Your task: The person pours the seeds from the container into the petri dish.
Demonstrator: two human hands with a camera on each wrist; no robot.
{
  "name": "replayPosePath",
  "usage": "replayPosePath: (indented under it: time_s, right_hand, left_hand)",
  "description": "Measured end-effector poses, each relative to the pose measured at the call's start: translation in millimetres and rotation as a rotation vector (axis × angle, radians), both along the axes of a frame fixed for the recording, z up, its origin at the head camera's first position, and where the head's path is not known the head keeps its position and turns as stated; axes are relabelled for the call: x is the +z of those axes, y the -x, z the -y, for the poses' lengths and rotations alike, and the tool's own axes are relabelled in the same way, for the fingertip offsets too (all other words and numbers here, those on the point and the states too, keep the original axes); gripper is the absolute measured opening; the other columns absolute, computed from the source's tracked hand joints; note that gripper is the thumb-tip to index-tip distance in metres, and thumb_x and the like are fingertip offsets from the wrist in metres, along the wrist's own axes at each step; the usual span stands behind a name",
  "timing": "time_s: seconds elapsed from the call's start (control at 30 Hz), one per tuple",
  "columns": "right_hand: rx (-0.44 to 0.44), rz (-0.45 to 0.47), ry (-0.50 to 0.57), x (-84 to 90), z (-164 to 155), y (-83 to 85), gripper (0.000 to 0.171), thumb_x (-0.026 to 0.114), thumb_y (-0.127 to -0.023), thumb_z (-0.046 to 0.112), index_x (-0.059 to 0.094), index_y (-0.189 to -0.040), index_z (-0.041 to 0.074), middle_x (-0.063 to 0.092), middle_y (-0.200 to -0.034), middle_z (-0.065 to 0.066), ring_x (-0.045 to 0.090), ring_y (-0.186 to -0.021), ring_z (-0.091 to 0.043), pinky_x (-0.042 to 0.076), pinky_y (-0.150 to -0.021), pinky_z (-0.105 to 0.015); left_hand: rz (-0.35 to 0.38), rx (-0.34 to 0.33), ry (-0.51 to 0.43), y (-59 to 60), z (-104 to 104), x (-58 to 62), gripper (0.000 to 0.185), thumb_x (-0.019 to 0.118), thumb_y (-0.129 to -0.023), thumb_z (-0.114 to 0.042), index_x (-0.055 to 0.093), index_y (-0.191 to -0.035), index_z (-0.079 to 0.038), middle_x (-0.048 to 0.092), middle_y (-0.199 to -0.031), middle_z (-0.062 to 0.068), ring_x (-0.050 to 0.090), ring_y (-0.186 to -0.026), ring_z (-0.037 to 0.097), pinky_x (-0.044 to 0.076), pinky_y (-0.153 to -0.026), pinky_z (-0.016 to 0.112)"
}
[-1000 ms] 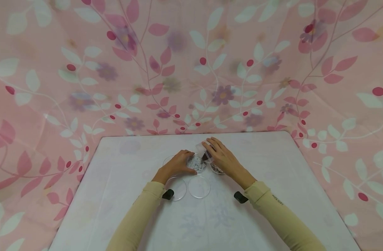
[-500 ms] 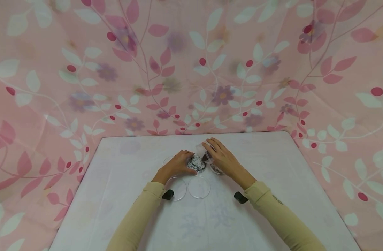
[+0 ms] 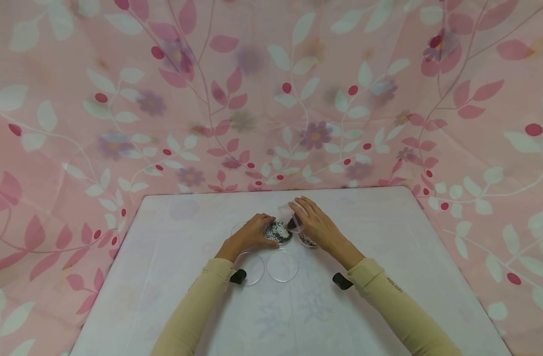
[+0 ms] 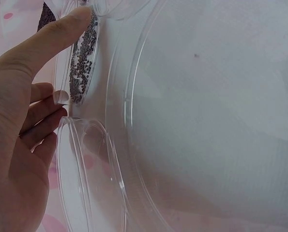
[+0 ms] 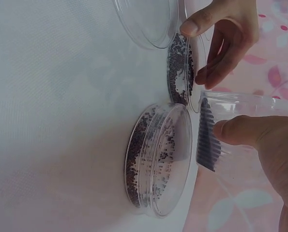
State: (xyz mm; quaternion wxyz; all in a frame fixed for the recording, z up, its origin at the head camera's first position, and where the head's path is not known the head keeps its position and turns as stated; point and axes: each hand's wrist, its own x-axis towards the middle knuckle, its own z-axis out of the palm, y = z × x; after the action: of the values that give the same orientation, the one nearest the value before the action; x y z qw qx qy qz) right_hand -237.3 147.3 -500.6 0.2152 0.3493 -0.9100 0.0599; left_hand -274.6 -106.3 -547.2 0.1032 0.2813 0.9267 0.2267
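Left hand (image 3: pixel 252 232): fingers and thumb curved round the rim of the gripped dish, thumb on the near side, fingers on the far left; hold is part-open, spanning the rim.
Gripped dish (image 3: pixel 278 233): round, transparent, middle of the table, between the hands; dark grains spread inside with pale patches showing through.
Right hand (image 3: pixel 317 225): closed around the transparent container, thumb pressed along its side; other fingers partly hidden.
Transparent container (image 5: pixel 235 101): held just right of the gripped dish, at its far right rim; touching or not, cannot tell. Exact tilt hard to read.
Dark contents (image 5: pixel 209 137): gathered at the container's lower end, ridged-looking surface.
Covered dish (image 5: pixel 158 162): right of the gripped dish, below the right hand; dark grains inside, another transparent round part on top.
Near dishes: two transparent round pieces, left near dish (image 3: pixel 252 283) and right near dish (image 3: pixel 282 266), side by side on the near side of the hands.
Far-left dish (image 3: pixel 236 226): transparent, mostly behind the left hand.
Wrists: black device (image 3: pixel 342 281) at each, pale yellowish sleeves (image 3: pixel 384 291).
Table (image 3: pixel 187 316): white cover.
Backdrop (image 3: pixel 253 99): pink floral cloth, far side and both flanks.
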Motion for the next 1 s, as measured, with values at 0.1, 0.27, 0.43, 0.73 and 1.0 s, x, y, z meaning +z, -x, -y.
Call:
replayPosePath:
  time_s: [0.1,0.27,0.43,0.73,1.0]
  right_hand:
    - [-0.020,0.020,0.003,0.0,-1,-0.3,0.089,0.083,-0.072,0.006,0.038,-0.149,0.006,0.044,-0.148,-0.018,0.040,-0.140,-0.035,0.047,-0.108,-0.042]
    - [-0.059,0.058,0.016,-0.8,-4,-1.5,0.092,0.083,-0.073,0.009,0.035,-0.150,0.006,0.042,-0.149,-0.017,0.038,-0.140,-0.033,0.048,-0.106,-0.041]
    - [-0.082,0.090,0.068,-0.6,-7,-3.7,0.096,0.087,-0.071,0.010,0.034,-0.150,0.005,0.041,-0.150,-0.018,0.037,-0.140,-0.032,0.050,-0.103,-0.040]
    - [-0.124,0.134,0.146,-2.5,-13,-3.6,0.097,0.087,-0.070,0.016,0.033,-0.150,0.004,0.040,-0.150,-0.015,0.038,-0.139,-0.030,0.054,-0.097,-0.039]
    - [-0.153,0.211,0.344,-3.8,-24,-6.2,0.099,0.089,-0.069,0.016,0.032,-0.149,0.003,0.044,-0.144,-0.017,0.045,-0.133,-0.032,0.047,-0.106,-0.046]
  left_hand:
    - [0.009,0.007,-0.003,-0.7,0,0.6,0.092,0.084,-0.069,-0.054,0.051,-0.142,-0.011,0.054,-0.141,0.008,0.048,-0.133,0.024,0.040,-0.115,0.041]
    - [0.010,0.011,-0.011,-1.8,0,1.0,0.092,0.084,-0.069,-0.054,0.051,-0.142,-0.010,0.054,-0.141,0.008,0.048,-0.133,0.025,0.039,-0.115,0.041]
    - [0.011,0.010,-0.014,-1.9,0,0.9,0.092,0.084,-0.069,-0.054,0.051,-0.143,-0.009,0.054,-0.141,0.008,0.047,-0.133,0.024,0.039,-0.115,0.040]
    - [0.019,0.016,-0.014,-1.9,0,0.9,0.093,0.084,-0.069,-0.054,0.050,-0.143,-0.010,0.053,-0.142,0.007,0.046,-0.135,0.024,0.038,-0.116,0.041]
    - [0.000,0.003,-0.035,-1.5,0,-0.6,0.092,0.086,-0.068,-0.052,0.052,-0.142,-0.008,0.055,-0.139,0.009,0.048,-0.133,0.025,0.039,-0.115,0.042]
